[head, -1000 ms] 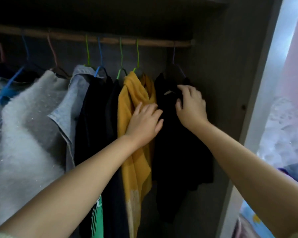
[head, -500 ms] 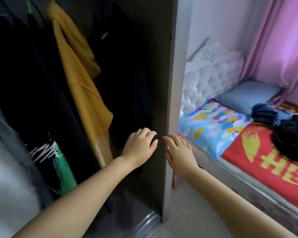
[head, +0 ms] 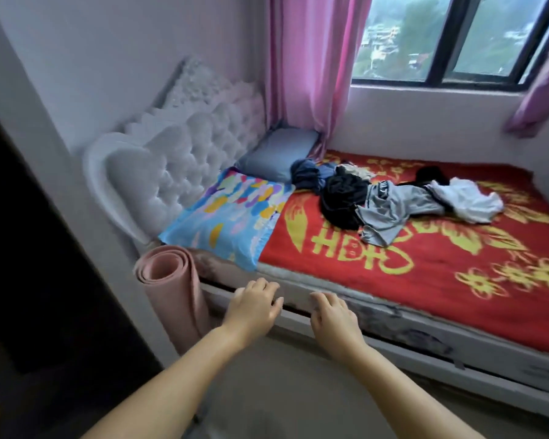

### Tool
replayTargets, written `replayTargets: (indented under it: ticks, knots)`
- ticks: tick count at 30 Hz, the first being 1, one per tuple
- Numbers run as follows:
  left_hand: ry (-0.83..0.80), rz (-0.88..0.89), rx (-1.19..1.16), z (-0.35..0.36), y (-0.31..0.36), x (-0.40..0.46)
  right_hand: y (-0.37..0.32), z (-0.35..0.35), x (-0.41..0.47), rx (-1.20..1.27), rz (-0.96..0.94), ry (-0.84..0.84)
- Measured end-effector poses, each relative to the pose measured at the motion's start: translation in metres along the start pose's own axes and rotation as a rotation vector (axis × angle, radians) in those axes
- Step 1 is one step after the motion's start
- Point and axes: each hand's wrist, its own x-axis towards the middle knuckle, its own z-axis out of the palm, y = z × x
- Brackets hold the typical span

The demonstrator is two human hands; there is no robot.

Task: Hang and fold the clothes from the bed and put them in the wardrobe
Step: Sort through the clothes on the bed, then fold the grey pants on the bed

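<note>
Both hands reach forward empty, left hand (head: 253,307) and right hand (head: 332,316) side by side with fingers loosely curled, in front of the bed (head: 393,315) edge. On its red blanket (head: 425,258) with yellow flowers and large yellow characters lies the clothes pile (head: 390,198), well apart from the hands: dark navy and black garments, a grey one whose black waistband carries white lettering too small to read, and a white one. Colourful pillow (head: 232,217) and blue pillow (head: 276,153) sit by the tufted headboard (head: 178,160); a rolled pink mat (head: 171,299) stands beside the bed.
</note>
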Motion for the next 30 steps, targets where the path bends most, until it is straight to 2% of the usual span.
replayTargets:
  ticks: [5, 9, 12, 22, 30]
  knots:
    - [-0.011, 0.103, -0.077, 0.039, 0.106, 0.044, 0.099, -0.042, -0.015, 0.124, 0.172, 0.058]
    - [0.01, 0.121, -0.173, 0.057, 0.165, 0.076, 0.162, -0.064, -0.02, 0.13, 0.219, 0.033]
    - [-0.04, 0.14, -0.192, 0.075, 0.196, 0.097, 0.205, -0.081, -0.018, 0.115, 0.278, 0.032]
    - [-0.176, 0.228, -0.166, 0.132, 0.242, 0.175, 0.282, -0.076, 0.027, 0.165, 0.376, -0.046]
    - [-0.258, 0.196, -0.18, 0.169, 0.224, 0.307, 0.344, -0.078, 0.147, 0.126, 0.441, -0.153]
